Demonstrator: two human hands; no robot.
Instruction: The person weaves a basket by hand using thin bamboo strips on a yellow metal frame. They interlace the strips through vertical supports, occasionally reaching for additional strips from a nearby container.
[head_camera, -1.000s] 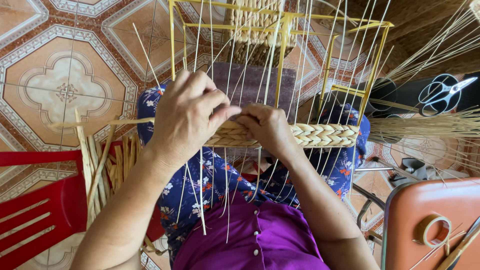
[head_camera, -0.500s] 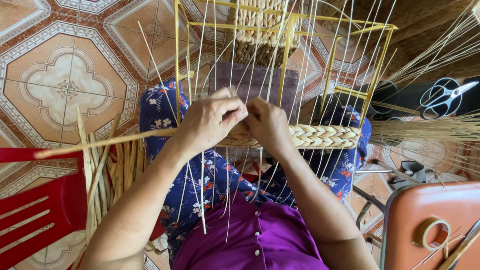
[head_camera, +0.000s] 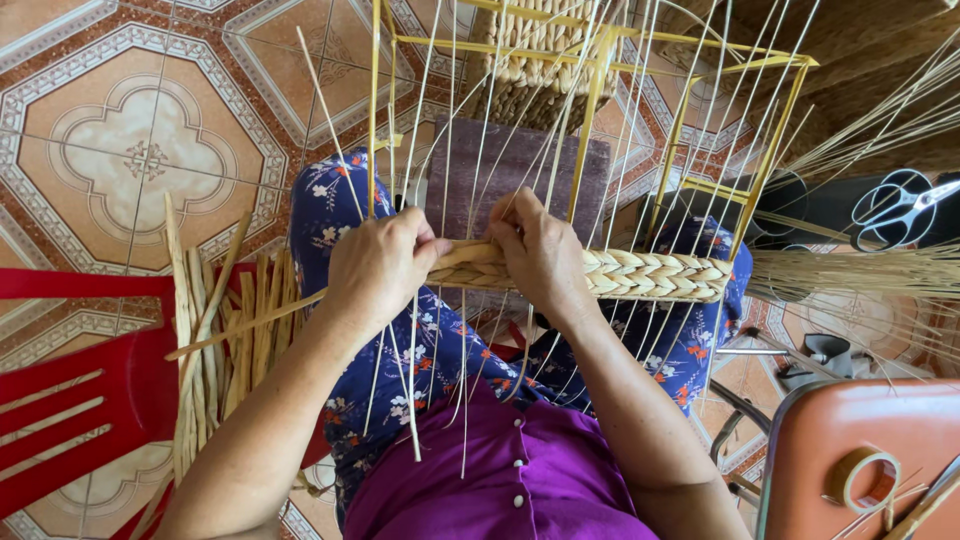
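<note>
A patterned tile floor (head_camera: 150, 150) in terracotta and cream spreads beneath you, with a red slatted chair (head_camera: 70, 400) at your left and an orange surface (head_camera: 860, 430) at lower right carrying a roll of tape (head_camera: 862, 480). Across your lap, over the blue floral trousers (head_camera: 420, 350), stands the yellow wire frame (head_camera: 600, 60) threaded with thin pale upright stakes (head_camera: 440, 130). A woven braid band (head_camera: 650, 275) runs along its near side, finished on the right and ending at your hands. A bundle of flat weaving strips (head_camera: 230, 330) leans by your left knee; black scissors (head_camera: 900, 210) lie well apart at far right. Your left hand (head_camera: 380, 270) is closed around a long straw strand (head_camera: 250, 325) that trails leftward, pinching it against the braid's working end; your right hand (head_camera: 540, 250) is curled over the braid just beside it, fingers pressing the weave between the stakes. By the look of it, the row is mid-weave: the next pass appears to call for a firm hold on the braid and even tension on the strand around the next stake
</note>
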